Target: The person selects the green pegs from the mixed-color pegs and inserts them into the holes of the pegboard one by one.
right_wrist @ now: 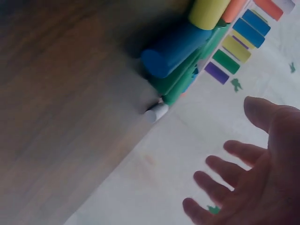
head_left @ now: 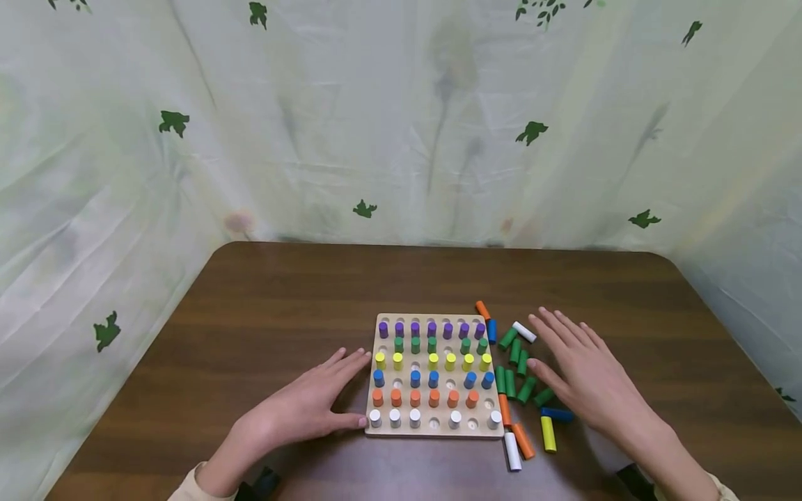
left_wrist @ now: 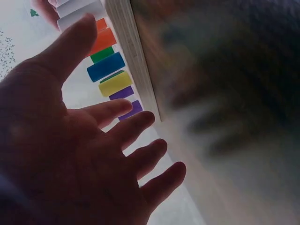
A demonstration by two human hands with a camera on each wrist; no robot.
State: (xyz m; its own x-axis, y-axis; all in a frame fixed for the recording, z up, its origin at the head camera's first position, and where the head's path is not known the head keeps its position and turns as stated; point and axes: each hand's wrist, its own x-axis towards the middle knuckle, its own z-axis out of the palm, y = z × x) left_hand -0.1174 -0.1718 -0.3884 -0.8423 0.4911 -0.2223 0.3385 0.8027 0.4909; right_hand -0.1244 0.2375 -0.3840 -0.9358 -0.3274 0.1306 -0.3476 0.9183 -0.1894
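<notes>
A pale wooden pegboard [head_left: 432, 432] lies on the table, its upright pegs in colour rows: purple [head_left: 431, 330] at the back, then green, yellow, blue, orange and white [head_left: 415, 418] at the front. A few holes show bare among them. My left hand [head_left: 307, 403] is at the board's left edge, thumb near the front corner, fingers spread and holding nothing. Over at the right, my right hand [head_left: 592, 379] hovers palm down beside the loose green pegs [head_left: 523, 363], fingers extended and nothing in them. The right wrist view shows a loose blue peg [right_wrist: 173, 49] near that hand.
More loose pegs lie along the board's right side: a yellow peg [head_left: 548, 434], an orange peg [head_left: 523, 441], a white peg [head_left: 512, 452] and others. The brown table [head_left: 301, 292] meets a pale leaf-patterned curtain [head_left: 388, 139] behind and at both sides.
</notes>
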